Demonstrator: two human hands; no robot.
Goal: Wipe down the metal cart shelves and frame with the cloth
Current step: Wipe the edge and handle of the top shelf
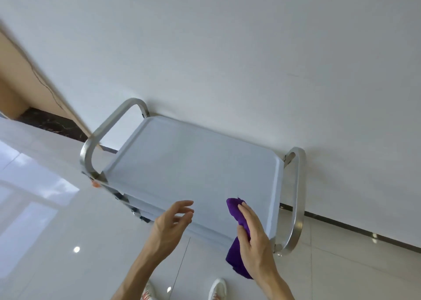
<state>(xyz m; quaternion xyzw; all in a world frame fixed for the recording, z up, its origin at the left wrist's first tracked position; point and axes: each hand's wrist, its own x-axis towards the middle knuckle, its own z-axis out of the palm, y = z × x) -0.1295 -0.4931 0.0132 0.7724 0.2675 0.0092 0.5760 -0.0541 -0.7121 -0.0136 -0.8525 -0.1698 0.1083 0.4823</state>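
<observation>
A person is standing in front of a metal cart (193, 176) that is sitting right against a white wall (227, 49). The right hand (255, 238) is gripping a purple cloth (237, 211), with the fingers curled over it. The top end of the cloth is lying over the near right part of the top shelf (182, 163), and the rest is hanging down past the front edge. The left hand (173, 222) is hovering just beside it over the front edge, holding nothing, with its fingers loose and a little bent. The two hands are near each other but not touching. It looks like the wiping of the top shelf is just getting going. To do it well, the person should be pressing the cloth flat, sliding it in long rows from one side to the other, and pushing it into the corners under the raised rim. The free hand could be holding the left handle (95, 144) so the cart is not rolling away. The right handle (296, 199) and the legs are waiting for a wipe too. The top shelf is shaped like a tray with a low rim, and nothing is lying in it but the cloth's end. A lower shelf (136, 205) is peeking out under it, but what is on it cannot be seen. White shoes (217, 288) are showing on the shiny floor (68, 231).
</observation>
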